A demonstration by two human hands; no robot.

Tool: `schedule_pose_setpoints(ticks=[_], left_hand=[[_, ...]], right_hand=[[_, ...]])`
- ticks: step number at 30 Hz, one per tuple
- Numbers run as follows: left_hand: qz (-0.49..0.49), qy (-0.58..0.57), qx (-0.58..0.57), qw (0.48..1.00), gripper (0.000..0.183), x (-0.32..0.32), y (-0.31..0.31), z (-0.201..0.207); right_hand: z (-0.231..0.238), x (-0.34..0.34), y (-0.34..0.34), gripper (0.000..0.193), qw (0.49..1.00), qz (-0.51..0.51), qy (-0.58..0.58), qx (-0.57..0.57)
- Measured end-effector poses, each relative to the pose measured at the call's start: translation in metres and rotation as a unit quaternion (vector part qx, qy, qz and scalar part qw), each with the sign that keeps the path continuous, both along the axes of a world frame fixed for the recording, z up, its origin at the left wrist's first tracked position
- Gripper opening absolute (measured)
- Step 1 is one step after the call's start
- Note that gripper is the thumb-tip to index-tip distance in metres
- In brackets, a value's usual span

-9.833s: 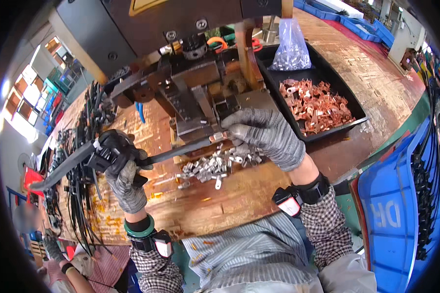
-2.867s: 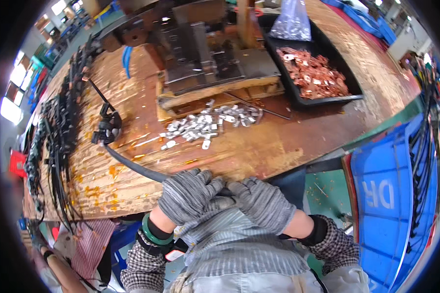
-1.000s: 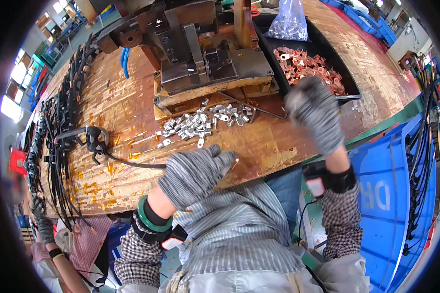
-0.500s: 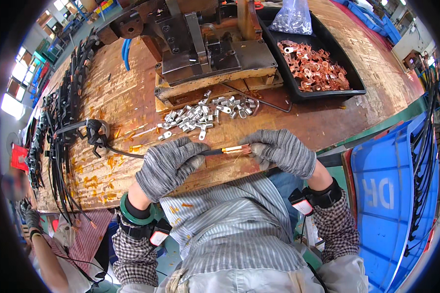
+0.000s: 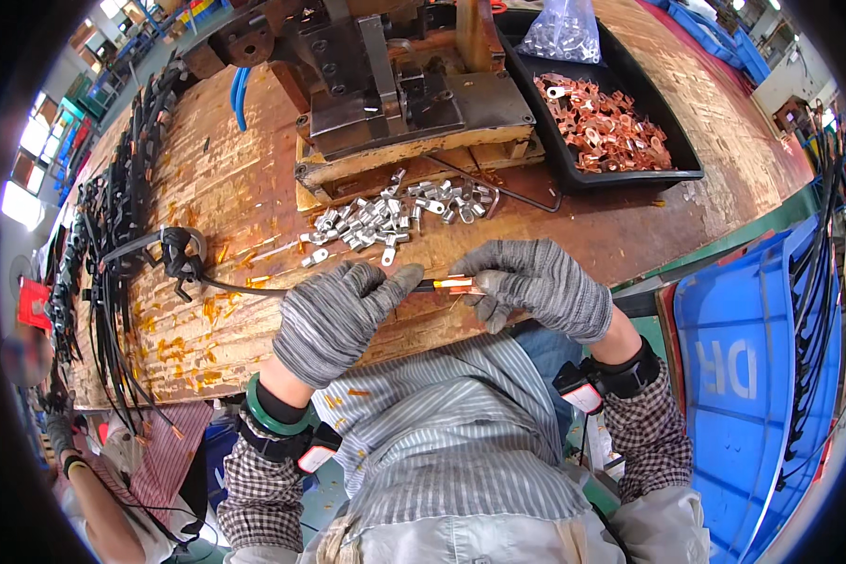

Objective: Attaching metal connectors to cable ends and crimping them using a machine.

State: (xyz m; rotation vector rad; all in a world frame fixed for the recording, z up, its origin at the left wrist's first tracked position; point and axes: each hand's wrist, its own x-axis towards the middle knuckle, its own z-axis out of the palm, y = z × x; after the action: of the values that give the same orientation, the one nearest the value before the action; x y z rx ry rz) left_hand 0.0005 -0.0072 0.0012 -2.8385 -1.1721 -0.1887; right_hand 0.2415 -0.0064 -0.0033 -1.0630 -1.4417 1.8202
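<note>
Both hands wear grey knitted gloves and meet over the near edge of the wooden bench. My left hand [image 5: 334,320] is closed on a black cable [image 5: 258,289], thumb and fingertips near its stripped end. Orange-coloured bare copper strands [image 5: 453,284] show in the short gap between the hands. At the tip of those strands, the fingers of my right hand [image 5: 545,289] are pinched together. Just beyond the hands lies a loose pile of silver cable lugs [image 5: 376,221]. The cable runs left to a black clump with a metal ring [image 5: 180,256].
A heavy metal press [image 5: 414,103] stands behind the lugs. To its right, a black tray [image 5: 672,177] holds copper lugs [image 5: 597,127] and a clear bag [image 5: 564,33]. Black cables [image 5: 113,226] bundle along the left. A blue crate [image 5: 743,376] stands at right; a co-worker's hand [image 5: 61,432] shows lower left.
My left hand has slid slightly right and up along the cable, closer to the right hand. The visible stretch of copper strands is shorter. My right-hand fingers have shifted slightly at the tip.
</note>
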Motion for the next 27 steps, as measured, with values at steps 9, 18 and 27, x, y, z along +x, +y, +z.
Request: schedule_pose_setpoints(ticks=[9, 18, 27], left_hand=[[-0.007, -0.035, -0.009, 0.999, 0.042, -0.009, 0.006, 0.0], [0.358, -0.41, 0.235, 0.805, 0.019, -0.147, 0.007, 0.001], [0.44, -0.571, -0.135, 0.68, 0.045, -0.224, 0.042, -0.055]], right_hand=[[-0.009, -0.013, -0.002, 0.022, 0.998, -0.048, 0.021, -0.019], [-0.016, -0.013, -0.004, 0.019, 0.995, -0.089, 0.04, -0.011], [-0.03, -0.016, -0.007, 0.014, 0.99, -0.138, 0.023, 0.003]])
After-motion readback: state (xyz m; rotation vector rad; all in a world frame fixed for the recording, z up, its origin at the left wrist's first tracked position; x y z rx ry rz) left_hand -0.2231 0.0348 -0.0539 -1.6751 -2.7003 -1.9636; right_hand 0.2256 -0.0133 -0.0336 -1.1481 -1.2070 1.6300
